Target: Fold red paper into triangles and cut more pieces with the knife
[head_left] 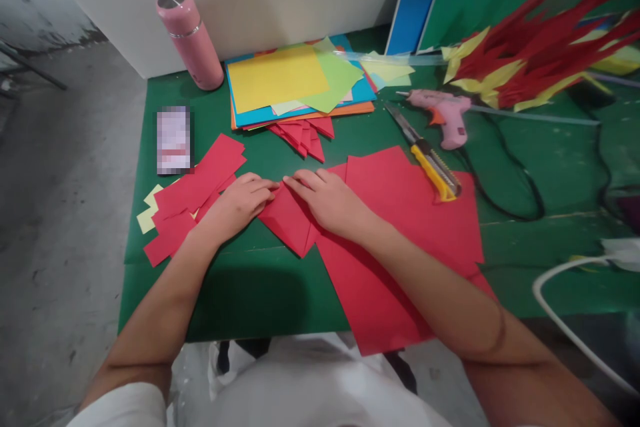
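A folded piece of red paper (pixel 289 220) lies on the green table (pixel 250 287) in front of me. My left hand (pixel 239 203) rests flat on its left edge, fingers stretched toward the fold. My right hand (pixel 327 199) presses flat on its upper right part, fingers pointing left. The fingertips of both hands nearly meet at the top of the fold. Under my right forearm lie larger red sheets (pixel 400 240) that reach over the table's front edge.
Red paper strips (pixel 195 197) lie left of my hands, folded red pieces (pixel 303 135) behind. A stack of coloured sheets (pixel 295 83), a pink bottle (pixel 190 40), a yellow utility knife (pixel 430 163), a pink glue gun (pixel 445 117) with a black cord, and a red-yellow paper decoration (pixel 540 53) stand further back.
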`<state>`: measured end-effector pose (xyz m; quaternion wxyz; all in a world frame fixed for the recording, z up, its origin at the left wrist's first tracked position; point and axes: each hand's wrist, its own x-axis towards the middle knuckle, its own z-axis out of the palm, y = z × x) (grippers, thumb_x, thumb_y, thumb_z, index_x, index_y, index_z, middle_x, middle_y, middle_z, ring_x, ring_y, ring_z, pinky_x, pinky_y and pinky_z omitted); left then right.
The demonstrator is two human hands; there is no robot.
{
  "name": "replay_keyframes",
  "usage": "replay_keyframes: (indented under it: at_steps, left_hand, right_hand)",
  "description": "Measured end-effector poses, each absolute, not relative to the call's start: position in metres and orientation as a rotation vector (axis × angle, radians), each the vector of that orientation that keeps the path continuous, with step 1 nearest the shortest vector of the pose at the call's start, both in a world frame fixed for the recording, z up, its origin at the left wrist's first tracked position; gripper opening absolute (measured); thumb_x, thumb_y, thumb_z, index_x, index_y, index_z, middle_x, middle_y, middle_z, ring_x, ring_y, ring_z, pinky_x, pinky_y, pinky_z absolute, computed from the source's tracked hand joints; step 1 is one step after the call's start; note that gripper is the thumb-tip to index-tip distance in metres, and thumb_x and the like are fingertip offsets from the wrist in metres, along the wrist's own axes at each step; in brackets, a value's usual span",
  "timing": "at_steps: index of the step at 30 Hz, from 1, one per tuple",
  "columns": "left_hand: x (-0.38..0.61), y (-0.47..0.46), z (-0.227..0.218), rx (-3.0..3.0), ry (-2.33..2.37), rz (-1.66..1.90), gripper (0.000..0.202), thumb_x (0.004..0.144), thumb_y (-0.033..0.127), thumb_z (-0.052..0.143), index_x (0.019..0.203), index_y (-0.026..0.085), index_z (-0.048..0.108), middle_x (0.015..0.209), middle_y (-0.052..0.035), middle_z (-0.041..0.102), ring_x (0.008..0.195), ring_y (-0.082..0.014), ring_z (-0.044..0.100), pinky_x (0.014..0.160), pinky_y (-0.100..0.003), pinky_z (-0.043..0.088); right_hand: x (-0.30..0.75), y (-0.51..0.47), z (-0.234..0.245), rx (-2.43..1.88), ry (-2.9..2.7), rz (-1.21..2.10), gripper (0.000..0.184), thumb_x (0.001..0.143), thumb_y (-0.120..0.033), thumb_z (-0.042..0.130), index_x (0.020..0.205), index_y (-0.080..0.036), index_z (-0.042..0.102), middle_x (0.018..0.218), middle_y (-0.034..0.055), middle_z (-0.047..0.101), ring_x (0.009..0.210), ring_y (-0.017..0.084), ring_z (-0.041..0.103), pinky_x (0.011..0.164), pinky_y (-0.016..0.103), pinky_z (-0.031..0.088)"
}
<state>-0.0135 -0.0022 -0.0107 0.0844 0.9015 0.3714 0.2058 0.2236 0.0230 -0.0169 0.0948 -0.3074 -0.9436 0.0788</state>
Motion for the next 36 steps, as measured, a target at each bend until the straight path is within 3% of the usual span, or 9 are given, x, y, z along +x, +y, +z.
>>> replay_keyframes:
  at_steps: [5, 18, 27, 33, 36]
  left_hand:
    - [-0.014, -0.002, -0.009, 2.691, 1.121, 0.594, 0.02, 0.098, 0.016, 0.048, 0.091, 0.017, 0.066, 0.113, -0.0094, 0.072, 0.096, -0.0198, 0.063, 0.085, -0.037, 0.05]
    - [-0.015, -0.003, -0.008, 2.699, 1.118, 0.613, 0.018, 0.097, 0.016, 0.05, 0.092, 0.017, 0.068, 0.11, -0.0084, 0.073, 0.095, -0.0204, 0.063, 0.084, -0.038, 0.052]
    - [-0.018, -0.003, 0.003, 2.735, 1.134, 0.565, 0.018, 0.094, 0.019, 0.054, 0.093, 0.019, 0.072, 0.095, -0.0067, 0.074, 0.084, -0.0192, 0.062, 0.079, -0.036, 0.051]
    - [-0.018, -0.009, 0.012, 2.664, 1.247, 0.63, 0.028, 0.094, 0.027, 0.053, 0.074, 0.019, 0.07, 0.073, -0.0037, 0.071, 0.07, -0.0174, 0.06, 0.071, -0.034, 0.05]
    - [-0.017, -0.01, 0.004, 2.653, 1.342, 0.607, 0.029, 0.098, 0.032, 0.05, 0.081, 0.018, 0.07, 0.073, -0.0043, 0.069, 0.071, -0.0184, 0.06, 0.069, -0.033, 0.048]
  right_hand:
    - [0.224, 0.023, -0.023, -0.966, -2.73, 0.182, 0.049, 0.095, -0.009, 0.025, 0.139, -0.005, 0.048, 0.124, 0.0213, 0.056, 0.097, 0.027, 0.052, 0.087, 0.042, 0.045]
    - [0.225, 0.023, -0.019, -0.96, -2.745, 0.232, 0.05, 0.092, -0.007, 0.031, 0.139, -0.011, 0.049, 0.117, 0.0177, 0.056, 0.088, 0.024, 0.049, 0.081, 0.038, 0.042]
    - [0.224, 0.022, -0.018, -0.955, -2.748, 0.239, 0.052, 0.092, -0.006, 0.028, 0.139, -0.007, 0.049, 0.117, 0.02, 0.056, 0.088, 0.026, 0.046, 0.08, 0.04, 0.042]
    - [0.225, 0.022, -0.019, -0.957, -2.746, 0.227, 0.053, 0.091, -0.004, 0.031, 0.14, -0.011, 0.049, 0.117, 0.0173, 0.055, 0.089, 0.024, 0.047, 0.08, 0.037, 0.042]
    - [0.225, 0.022, -0.022, -0.943, -2.733, 0.221, 0.053, 0.091, -0.005, 0.031, 0.14, -0.011, 0.049, 0.118, 0.0175, 0.055, 0.089, 0.024, 0.048, 0.082, 0.038, 0.042]
